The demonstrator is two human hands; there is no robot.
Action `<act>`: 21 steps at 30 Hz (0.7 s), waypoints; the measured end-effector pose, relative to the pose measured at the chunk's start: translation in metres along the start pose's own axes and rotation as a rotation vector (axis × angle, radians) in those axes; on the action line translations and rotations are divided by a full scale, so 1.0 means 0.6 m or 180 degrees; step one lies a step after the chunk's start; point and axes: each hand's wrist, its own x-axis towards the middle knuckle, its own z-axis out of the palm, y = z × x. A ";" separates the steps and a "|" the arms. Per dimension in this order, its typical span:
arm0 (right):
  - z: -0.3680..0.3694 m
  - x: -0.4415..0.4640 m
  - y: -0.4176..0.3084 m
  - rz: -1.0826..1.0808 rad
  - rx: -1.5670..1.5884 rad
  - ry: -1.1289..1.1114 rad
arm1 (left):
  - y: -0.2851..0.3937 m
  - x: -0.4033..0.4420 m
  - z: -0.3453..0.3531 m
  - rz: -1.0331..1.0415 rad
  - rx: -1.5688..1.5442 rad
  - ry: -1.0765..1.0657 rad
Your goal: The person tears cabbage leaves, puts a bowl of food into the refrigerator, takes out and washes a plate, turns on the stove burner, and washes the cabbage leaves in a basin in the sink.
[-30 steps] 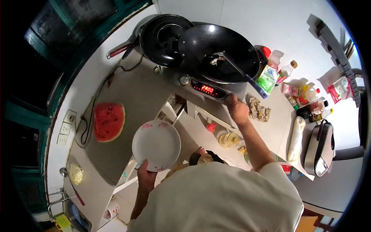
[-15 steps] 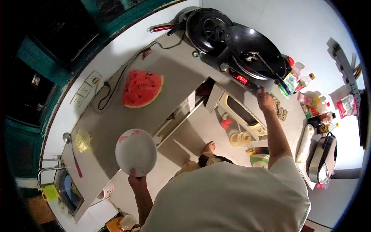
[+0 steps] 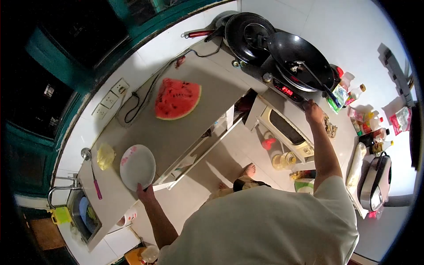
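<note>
My left hand grips the rim of a white plate with pink flower marks. The plate is tilted over the counter edge, and nothing lies on it. My right hand is at the right end of the cooker's control panel, which shows a red "2500". Its fingers look bunched and closed; what they touch is hidden. On the cooker stands a black wok with a little food inside. A long-handled spatula rests in the wok.
A watermelon wedge lies on the counter. Left are a yellow bag, a ladle and a sink. A lid lies beside the wok. Bottles and a rice cooker stand right. A drawer is pulled out.
The plate and my left hand have moved left, and the plate is more tilted. My right hand stays at the panel. The whole view has shifted slightly.
</note>
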 end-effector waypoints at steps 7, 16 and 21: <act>-0.037 -0.016 -0.030 0.0023 0.0061 -0.0064 | -0.003 0.035 0.041 -0.0414 -0.0866 0.0720; -0.058 -0.020 -0.039 -0.0085 0.0079 -0.0150 | -0.001 0.072 0.020 -0.0291 -0.0310 0.0296; -0.061 -0.019 -0.033 -0.0128 0.0130 -0.0352 | 0.016 0.114 -0.020 -0.0074 0.0688 0.0094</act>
